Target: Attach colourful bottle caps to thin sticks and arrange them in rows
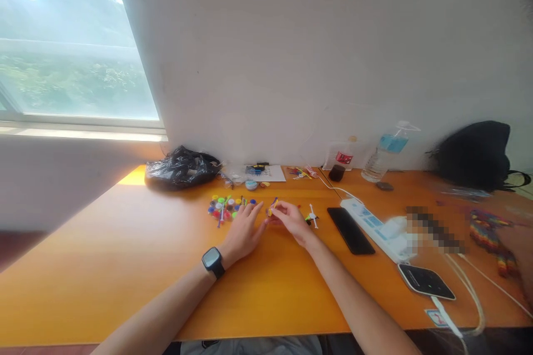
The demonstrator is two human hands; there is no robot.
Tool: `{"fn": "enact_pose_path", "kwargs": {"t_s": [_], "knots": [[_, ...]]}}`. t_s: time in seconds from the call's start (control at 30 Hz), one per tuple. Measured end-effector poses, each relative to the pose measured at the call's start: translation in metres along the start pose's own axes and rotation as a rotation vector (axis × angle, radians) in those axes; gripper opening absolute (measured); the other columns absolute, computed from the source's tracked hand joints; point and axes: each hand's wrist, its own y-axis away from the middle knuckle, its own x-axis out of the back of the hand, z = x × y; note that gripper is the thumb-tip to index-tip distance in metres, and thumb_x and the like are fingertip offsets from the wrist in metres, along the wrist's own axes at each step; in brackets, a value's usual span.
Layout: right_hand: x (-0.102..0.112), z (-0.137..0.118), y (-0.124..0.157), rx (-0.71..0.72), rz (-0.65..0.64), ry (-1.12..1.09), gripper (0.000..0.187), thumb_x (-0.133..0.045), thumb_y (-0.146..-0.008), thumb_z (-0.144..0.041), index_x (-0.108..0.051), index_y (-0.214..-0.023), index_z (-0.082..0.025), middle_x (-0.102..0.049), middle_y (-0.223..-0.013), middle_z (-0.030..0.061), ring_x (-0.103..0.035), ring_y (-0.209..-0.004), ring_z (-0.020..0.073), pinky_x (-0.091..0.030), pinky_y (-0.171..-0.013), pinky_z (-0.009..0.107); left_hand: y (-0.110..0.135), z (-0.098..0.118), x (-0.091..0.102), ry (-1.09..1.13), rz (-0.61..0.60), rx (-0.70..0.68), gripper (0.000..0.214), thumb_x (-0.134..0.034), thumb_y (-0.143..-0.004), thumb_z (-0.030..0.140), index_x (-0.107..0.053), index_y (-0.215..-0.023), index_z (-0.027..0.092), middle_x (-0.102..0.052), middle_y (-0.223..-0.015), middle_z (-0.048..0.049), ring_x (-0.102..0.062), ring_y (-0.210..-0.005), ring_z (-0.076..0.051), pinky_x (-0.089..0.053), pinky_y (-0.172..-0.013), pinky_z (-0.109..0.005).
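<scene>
My left hand point(245, 227), with a black watch on its wrist, lies on the orange table point(125, 255), fingers stretched toward a small yellow and blue stick piece point(272, 207). My right hand point(291, 219) pinches that piece between thumb and fingers. A pile of small coloured round pieces and sticks point(227, 208) lies just left of my left hand. A small white and black stick assembly point(312, 215) rests right of my right hand.
A black plastic bag point(181, 167), papers and small parts point(266, 172) sit by the wall. A black phone point(350, 230), white power strip point(375, 227), second device point(425, 280), water bottle point(385, 151) and black bag point(474, 155) stand right. Another person's hand point(518, 255) shows at the far right.
</scene>
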Motion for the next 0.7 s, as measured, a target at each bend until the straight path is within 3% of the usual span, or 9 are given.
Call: {"fn": "enact_pose_path", "kwargs": {"t_s": [0.2, 0.4, 0.7], "knots": [[-0.009, 0.003, 0.007, -0.011, -0.116, 0.042, 0.020, -0.072, -0.080, -0.039, -0.069, -0.084, -0.019, -0.074, -0.086, 0.0024, -0.070, -0.082, 0.0189, -0.055, -0.082, 0.032, -0.001, 0.000, -0.003, 0.281, -0.031, -0.027, 0.020, -0.058, -0.102, 0.027, -0.064, -0.121, 0.024, -0.068, -0.111, -0.0067, -0.065, -0.101, -0.021, -0.054, -0.091, -0.034], [-0.006, -0.001, 0.010, -0.075, -0.172, -0.092, 0.021, -0.076, -0.073, -0.031, -0.063, -0.085, -0.020, -0.075, -0.087, 0.0029, -0.070, -0.076, 0.0174, -0.056, -0.073, 0.030, 0.001, 0.005, 0.002, 0.370, -0.048, -0.049, 0.023, -0.060, -0.101, 0.025, -0.064, -0.123, 0.023, -0.068, -0.104, -0.0058, -0.065, -0.095, -0.019, -0.053, -0.087, -0.032], [-0.001, -0.004, 0.010, -0.121, -0.236, -0.030, 0.027, -0.079, -0.067, -0.030, -0.060, -0.082, -0.019, -0.074, -0.077, 0.0018, -0.072, -0.066, 0.0179, -0.056, -0.062, 0.027, -0.001, 0.012, 0.013, 0.454, -0.084, -0.097, 0.022, -0.057, -0.096, 0.017, -0.064, -0.117, 0.020, -0.067, -0.097, -0.0049, -0.062, -0.086, -0.017, -0.049, -0.079, -0.028]]}}
